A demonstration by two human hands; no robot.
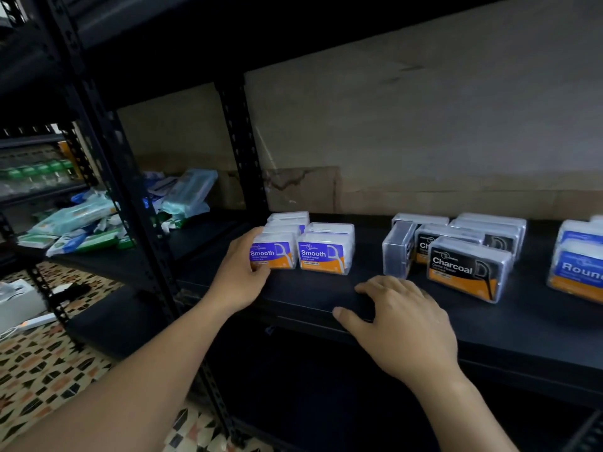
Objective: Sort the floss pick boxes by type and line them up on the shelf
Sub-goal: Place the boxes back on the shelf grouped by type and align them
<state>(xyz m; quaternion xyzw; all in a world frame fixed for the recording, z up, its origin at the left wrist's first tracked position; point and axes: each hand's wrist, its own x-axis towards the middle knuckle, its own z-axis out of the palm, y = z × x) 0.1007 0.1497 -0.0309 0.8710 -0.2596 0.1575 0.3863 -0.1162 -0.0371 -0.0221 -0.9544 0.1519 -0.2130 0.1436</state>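
Nearest to me, the right hand [396, 316] rests on the front edge of the shelf [522, 327], fingers apart, holding nothing, probably for support. The left hand [243, 272] clamps its fingers on the leftmost Smooth box [274, 254], I think to align it with the second Smooth box [323, 256]; Charcoal boxes [466, 269] stand further right.

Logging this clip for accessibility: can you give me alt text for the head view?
A person's left hand grips the left front Smooth floss pick box on a black shelf, while the right hand rests open on its front edge. Further right stand Charcoal boxes, one clear box turned sideways, and Round boxes at the frame's edge.
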